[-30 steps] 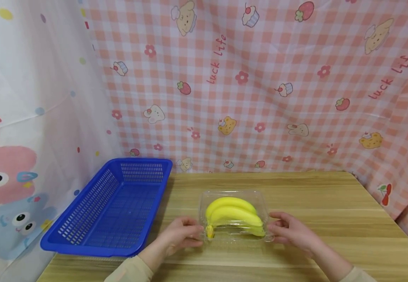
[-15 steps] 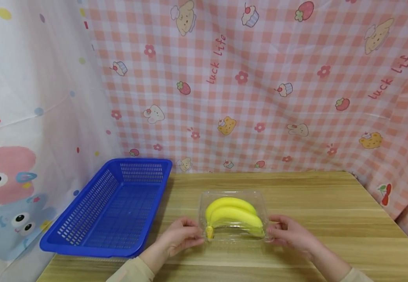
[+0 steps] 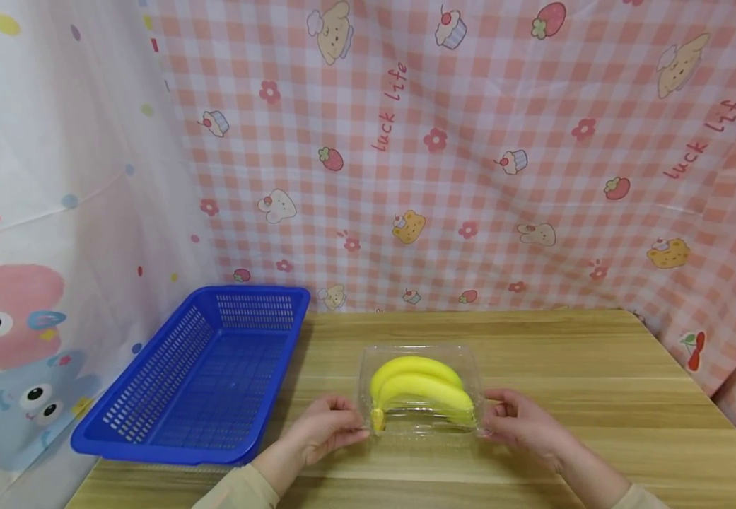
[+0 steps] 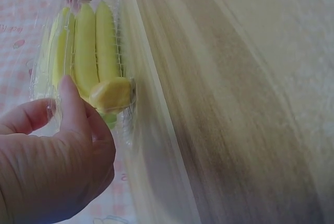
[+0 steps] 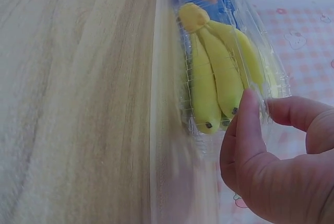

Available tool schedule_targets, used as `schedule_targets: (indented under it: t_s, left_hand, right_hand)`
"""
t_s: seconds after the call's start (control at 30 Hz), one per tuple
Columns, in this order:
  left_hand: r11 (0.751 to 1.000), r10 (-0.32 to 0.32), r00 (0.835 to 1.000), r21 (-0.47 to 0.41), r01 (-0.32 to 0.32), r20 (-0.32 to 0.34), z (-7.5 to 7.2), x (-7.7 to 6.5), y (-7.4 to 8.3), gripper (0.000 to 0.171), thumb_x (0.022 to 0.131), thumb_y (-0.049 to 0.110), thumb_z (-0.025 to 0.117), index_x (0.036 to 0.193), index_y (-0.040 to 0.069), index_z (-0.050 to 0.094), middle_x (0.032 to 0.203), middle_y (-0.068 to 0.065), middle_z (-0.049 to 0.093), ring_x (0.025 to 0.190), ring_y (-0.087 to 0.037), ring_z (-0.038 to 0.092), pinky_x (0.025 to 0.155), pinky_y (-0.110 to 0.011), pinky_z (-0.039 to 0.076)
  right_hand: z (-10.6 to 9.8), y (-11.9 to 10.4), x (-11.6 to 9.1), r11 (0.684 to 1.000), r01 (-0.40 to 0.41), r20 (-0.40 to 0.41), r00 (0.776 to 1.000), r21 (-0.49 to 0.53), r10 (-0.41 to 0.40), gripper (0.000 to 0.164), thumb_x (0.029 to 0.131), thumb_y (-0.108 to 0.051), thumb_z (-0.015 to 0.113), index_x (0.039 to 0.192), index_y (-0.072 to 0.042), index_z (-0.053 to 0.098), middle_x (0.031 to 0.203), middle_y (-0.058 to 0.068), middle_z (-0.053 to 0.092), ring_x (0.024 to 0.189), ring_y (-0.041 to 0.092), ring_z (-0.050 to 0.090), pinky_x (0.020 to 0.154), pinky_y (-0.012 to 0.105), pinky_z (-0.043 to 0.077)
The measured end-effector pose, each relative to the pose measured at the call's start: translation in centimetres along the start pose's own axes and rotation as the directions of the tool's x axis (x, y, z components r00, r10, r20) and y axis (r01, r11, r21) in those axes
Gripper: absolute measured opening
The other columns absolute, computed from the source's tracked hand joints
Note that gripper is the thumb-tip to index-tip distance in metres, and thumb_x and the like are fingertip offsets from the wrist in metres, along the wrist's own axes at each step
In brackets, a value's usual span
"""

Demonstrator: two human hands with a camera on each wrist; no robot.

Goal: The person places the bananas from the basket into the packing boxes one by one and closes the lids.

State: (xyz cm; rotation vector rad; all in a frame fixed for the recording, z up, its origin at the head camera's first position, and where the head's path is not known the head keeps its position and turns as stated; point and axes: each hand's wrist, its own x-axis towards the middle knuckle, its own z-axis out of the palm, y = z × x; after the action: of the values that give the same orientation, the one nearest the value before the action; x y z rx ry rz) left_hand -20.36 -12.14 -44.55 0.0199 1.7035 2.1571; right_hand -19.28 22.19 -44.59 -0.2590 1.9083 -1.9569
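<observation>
A clear plastic clamshell box (image 3: 472,360) sits on the wooden table with its lid down. Inside lies a bunch of yellow bananas (image 3: 421,387), the stem end toward the front left corner. My left hand (image 3: 328,430) pinches the box's left front corner; in the left wrist view its thumb and fingers (image 4: 71,101) meet at the box's rim. On the opposite side, my right hand (image 3: 527,426) pinches the right front corner. The right wrist view shows fingers (image 5: 249,122) and thumb at the plastic rim, beside the dark banana tips.
To the left stands a blue plastic basket (image 3: 259,396) with slotted walls and nothing in it. A pink checked cloth (image 3: 368,177) hangs behind the table (image 3: 565,346), and a white printed curtain (image 3: 107,177) hangs at the left.
The fingers of both hands have drawn in tighter on the box's front corners, the right hand most visibly. The box and basket have stayed in place.
</observation>
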Motion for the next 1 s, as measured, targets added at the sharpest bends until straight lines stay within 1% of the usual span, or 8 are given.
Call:
schedule_targets:
  t_s: [0.23, 0.47, 0.7, 1.0]
  left_hand:
    - [1.0, -0.008, 1.0, -0.008, 0.008, -0.014, 0.1, -0.1, 0.01, 0.026, 0.083, -0.015, 0.059, 0.101, -0.009, 0.041, 0.089, -0.014, 0.051, 0.072, -0.017, 0.065, 0.074, -0.028, 0.058]
    - [1.0, -0.014, 1.0, -0.006, 0.014, -0.026, 0.16, -0.05, -0.05, 0.026, 0.083, -0.015, 0.059, 0.102, -0.009, 0.042, 0.088, -0.015, 0.051, 0.072, -0.018, 0.065, 0.073, -0.027, 0.058]
    - [1.0, -0.013, 0.999, -0.003, 0.013, -0.033, 0.12, 0.05, -0.16, 0.023, 0.084, -0.016, 0.058, 0.1, -0.008, 0.043, 0.086, -0.012, 0.051, 0.07, -0.017, 0.065, 0.071, -0.026, 0.058]
    - [1.0, -0.005, 0.998, 0.001, 0.005, -0.059, 0.22, 0.05, -0.27, 0.023, 0.081, -0.017, 0.058, 0.098, -0.006, 0.046, 0.087, -0.011, 0.05, 0.071, -0.017, 0.064, 0.071, -0.027, 0.058]
  right_hand:
    - [0.1, 0.19, 0.09, 1.0, 0.003, -0.01, 1.0, 0.027, -0.002, 0.072, 0.092, 0.005, 0.06, 0.141, 0.025, 0.011, 0.098, 0.01, 0.045, 0.089, 0.014, 0.057, 0.087, 0.033, 0.055]
    - [0.09, 0.19, 0.15, 0.999, -0.012, -0.011, 1.0, 0.043, 0.013, 0.073, 0.093, 0.004, 0.06, 0.142, 0.024, 0.01, 0.098, 0.01, 0.045, 0.09, 0.014, 0.056, 0.088, 0.033, 0.055]
    - [0.16, 0.16, 0.2, 0.999, -0.018, -0.025, 1.0, 0.032, 0.019, 0.072, 0.092, 0.005, 0.06, 0.142, 0.023, 0.012, 0.098, 0.009, 0.045, 0.089, 0.014, 0.056, 0.086, 0.032, 0.056]
    - [0.3, 0.14, 0.33, 1.0, -0.023, -0.047, 0.999, 0.004, 0.023, 0.072, 0.09, 0.006, 0.061, 0.142, 0.022, 0.014, 0.096, 0.009, 0.047, 0.087, 0.015, 0.056, 0.084, 0.031, 0.056]
